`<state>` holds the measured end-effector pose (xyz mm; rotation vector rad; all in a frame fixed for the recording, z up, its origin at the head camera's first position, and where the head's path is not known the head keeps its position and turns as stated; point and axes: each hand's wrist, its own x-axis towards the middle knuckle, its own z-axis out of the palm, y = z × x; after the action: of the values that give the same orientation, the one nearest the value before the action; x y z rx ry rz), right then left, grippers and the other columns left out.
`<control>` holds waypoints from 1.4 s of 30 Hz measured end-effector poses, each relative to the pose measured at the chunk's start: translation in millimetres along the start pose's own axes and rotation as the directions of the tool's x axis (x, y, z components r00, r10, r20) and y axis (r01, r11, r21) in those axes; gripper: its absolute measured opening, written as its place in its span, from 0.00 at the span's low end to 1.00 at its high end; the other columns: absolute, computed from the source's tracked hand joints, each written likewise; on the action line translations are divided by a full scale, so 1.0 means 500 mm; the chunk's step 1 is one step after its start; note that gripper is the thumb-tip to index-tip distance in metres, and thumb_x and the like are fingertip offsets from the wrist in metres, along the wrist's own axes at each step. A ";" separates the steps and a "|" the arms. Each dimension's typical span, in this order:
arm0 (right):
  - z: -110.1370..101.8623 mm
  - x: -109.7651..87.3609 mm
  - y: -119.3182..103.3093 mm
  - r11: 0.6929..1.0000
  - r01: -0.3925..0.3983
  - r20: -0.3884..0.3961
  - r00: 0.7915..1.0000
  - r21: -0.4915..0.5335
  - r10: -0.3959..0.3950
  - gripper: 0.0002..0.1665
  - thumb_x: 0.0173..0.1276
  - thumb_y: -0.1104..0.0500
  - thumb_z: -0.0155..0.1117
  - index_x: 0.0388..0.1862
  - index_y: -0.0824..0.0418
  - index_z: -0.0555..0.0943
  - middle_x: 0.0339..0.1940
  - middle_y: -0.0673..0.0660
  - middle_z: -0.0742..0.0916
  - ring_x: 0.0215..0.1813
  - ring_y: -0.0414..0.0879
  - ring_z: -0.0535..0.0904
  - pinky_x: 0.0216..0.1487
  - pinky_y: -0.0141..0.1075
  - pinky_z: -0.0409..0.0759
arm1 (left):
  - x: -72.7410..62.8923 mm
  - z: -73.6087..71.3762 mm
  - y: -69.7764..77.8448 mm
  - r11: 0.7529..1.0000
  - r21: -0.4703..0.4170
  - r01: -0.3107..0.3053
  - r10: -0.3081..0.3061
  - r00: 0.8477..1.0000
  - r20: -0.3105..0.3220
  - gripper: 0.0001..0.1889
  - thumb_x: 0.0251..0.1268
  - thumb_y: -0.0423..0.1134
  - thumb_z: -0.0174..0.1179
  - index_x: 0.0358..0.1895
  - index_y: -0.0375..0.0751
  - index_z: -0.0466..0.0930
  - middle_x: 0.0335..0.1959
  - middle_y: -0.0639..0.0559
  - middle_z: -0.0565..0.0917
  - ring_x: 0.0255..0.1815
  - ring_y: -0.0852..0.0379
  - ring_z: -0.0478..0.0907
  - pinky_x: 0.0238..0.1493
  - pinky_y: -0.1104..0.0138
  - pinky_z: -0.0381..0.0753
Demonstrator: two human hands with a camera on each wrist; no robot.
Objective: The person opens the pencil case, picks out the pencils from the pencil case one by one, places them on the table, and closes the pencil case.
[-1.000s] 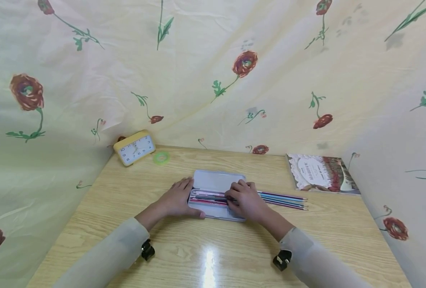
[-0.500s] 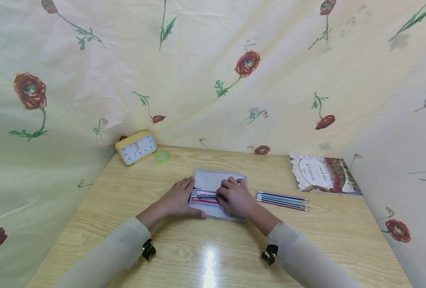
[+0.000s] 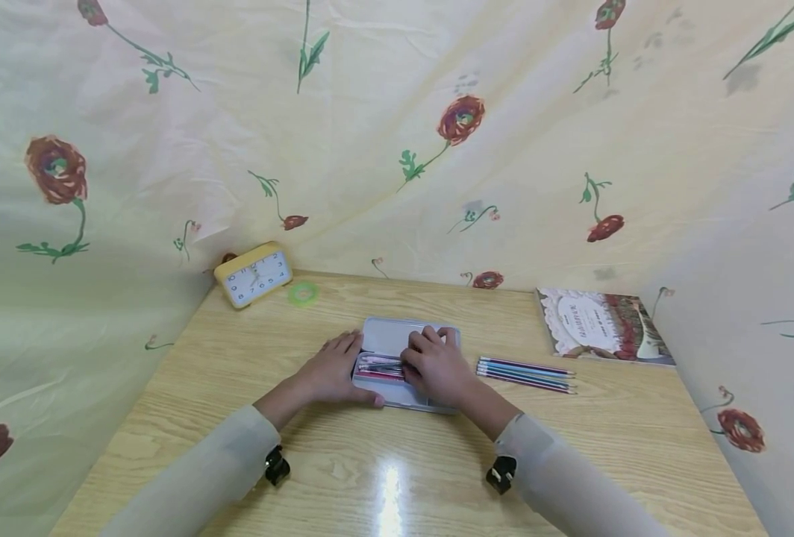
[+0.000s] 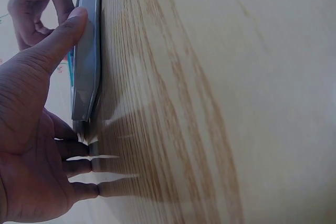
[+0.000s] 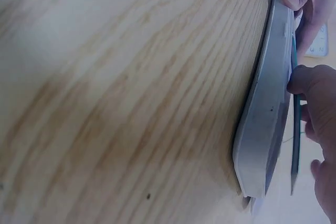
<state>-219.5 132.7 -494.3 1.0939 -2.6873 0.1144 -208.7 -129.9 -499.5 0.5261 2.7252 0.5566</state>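
just below the middle of the head view, we find the pale grey pencil case (image 3: 397,394) on the tabletop (image 3: 343,485), its lid (image 3: 389,335) laid open behind it. of our two hands, the left hand (image 3: 330,371) keeps straight fingers at the case's left end with its thumb over the near rim, which we judge to be steadying rather than gripping; the right hand (image 3: 440,367) has bent fingers and pinches a teal pencil (image 5: 296,140), clearest at the right of the right wrist view. we cannot tell whether more are caught in that pinch. a loose hold could let the teal pencil roll or swing, and its tip, toward the bottom of the right wrist view, could catch on the case wall. the other pencils (image 3: 380,375) lie close by inside, so a hasty lift might drag some along. if the left thumb eased off, a knock could slide or tip the case. at the right of the head view, the row of pencils (image 3: 526,374) sits near the right hand, where a careless sideways sweep could scatter it
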 end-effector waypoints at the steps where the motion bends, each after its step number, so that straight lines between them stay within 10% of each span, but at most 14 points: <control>1: -0.002 -0.001 0.001 1.000 0.007 -0.013 1.000 -0.019 -0.007 0.07 0.77 0.51 0.76 0.48 0.51 0.92 0.47 0.50 0.85 0.52 0.50 0.75 0.64 0.60 0.77 | 0.000 0.000 0.000 1.000 -0.001 0.001 -0.001 1.000 -0.001 0.75 0.56 0.80 0.72 0.91 0.32 0.44 0.93 0.36 0.51 0.95 0.36 0.46 0.94 0.44 0.49; 21: -0.005 -0.053 0.060 0.992 0.011 -0.283 0.958 -0.126 -0.047 0.11 0.66 0.52 0.84 0.42 0.52 0.91 0.43 0.53 0.83 0.49 0.54 0.75 0.57 0.64 0.80 | -0.001 -0.004 0.007 1.000 -0.027 0.001 -0.001 1.000 -0.002 0.75 0.55 0.79 0.74 0.91 0.32 0.45 0.93 0.36 0.51 0.95 0.36 0.45 0.95 0.44 0.47; 42: -0.022 -0.160 0.141 0.996 -0.070 -0.335 0.941 -0.059 0.046 0.11 0.61 0.57 0.86 0.40 0.54 0.91 0.40 0.54 0.81 0.45 0.55 0.74 0.53 0.69 0.78 | -0.006 -0.003 0.005 1.000 -0.029 0.008 -0.008 1.000 0.008 0.76 0.55 0.79 0.74 0.91 0.32 0.44 0.94 0.36 0.49 0.95 0.36 0.44 0.95 0.44 0.47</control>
<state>-211.0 239.4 -502.3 0.8837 -2.4001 0.1954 -206.0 -129.6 -496.4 0.5088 2.7067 0.5897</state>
